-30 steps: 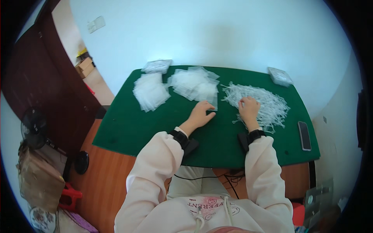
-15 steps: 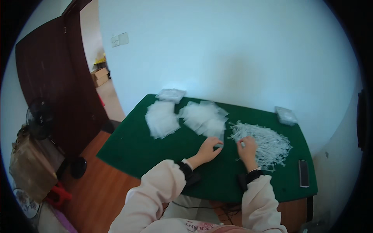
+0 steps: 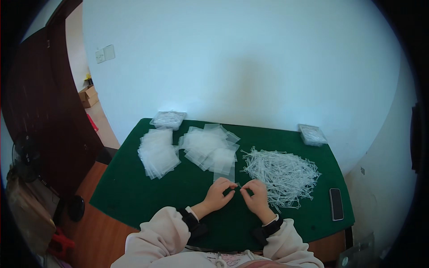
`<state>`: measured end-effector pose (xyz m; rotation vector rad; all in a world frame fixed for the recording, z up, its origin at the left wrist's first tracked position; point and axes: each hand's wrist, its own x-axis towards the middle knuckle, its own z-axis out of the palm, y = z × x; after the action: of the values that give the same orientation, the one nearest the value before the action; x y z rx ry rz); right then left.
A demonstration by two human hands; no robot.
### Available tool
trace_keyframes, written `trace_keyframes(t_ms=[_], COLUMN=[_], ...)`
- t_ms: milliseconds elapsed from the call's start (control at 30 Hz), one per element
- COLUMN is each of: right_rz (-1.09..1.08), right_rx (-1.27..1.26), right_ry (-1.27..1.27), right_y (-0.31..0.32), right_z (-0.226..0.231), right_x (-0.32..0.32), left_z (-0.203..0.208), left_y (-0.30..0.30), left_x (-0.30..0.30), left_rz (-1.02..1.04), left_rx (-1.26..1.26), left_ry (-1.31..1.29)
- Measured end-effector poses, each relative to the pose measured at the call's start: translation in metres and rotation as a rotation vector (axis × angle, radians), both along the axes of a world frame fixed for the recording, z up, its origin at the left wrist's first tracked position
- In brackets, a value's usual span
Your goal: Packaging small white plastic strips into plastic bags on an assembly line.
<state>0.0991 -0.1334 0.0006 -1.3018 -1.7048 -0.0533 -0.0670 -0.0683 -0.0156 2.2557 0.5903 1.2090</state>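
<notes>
My left hand and my right hand meet over the near middle of the table, fingertips almost touching. Both are closed in a pinch; what lies between the fingers is too small to make out. Just beyond my left hand, a clear plastic bag sticks out from a spread heap of clear bags. Beside my right hand is a wide pile of thin whitish wire-like pieces with small looped ends.
Another fanned stack of clear bags lies at the left of the green table. Filled clear packs stand at the back left and back right. A phone lies near the right edge. A wall rises behind the table.
My right hand has left the edge of the wire pile and come across to my left hand. Both hands are now fingertip to fingertip. The whole view has shifted.
</notes>
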Motion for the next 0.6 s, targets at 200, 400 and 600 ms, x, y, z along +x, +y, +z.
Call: trace_keyframes(t_ms=[200,400,600], right_rz=[0.155,0.267,0.275], right_rx=[-0.093,-0.176,-0.328], right_ry=[0.042,0.170,0.200], right_y=[-0.013,-0.015,-0.011], right_z=[0.010,0.004,-0.007], right_x=[-0.013,-0.015,-0.007], left_z=[0.001,0.007,0.012], left_y=[-0.006,-0.012,-0.011], left_x=[-0.001,-0.005,-0.007], left_rz=[-0.078,-0.324,-0.309], left_rx=[-0.090,-0.369,-0.303], left_ry=[-0.035,-0.084,-0.022])
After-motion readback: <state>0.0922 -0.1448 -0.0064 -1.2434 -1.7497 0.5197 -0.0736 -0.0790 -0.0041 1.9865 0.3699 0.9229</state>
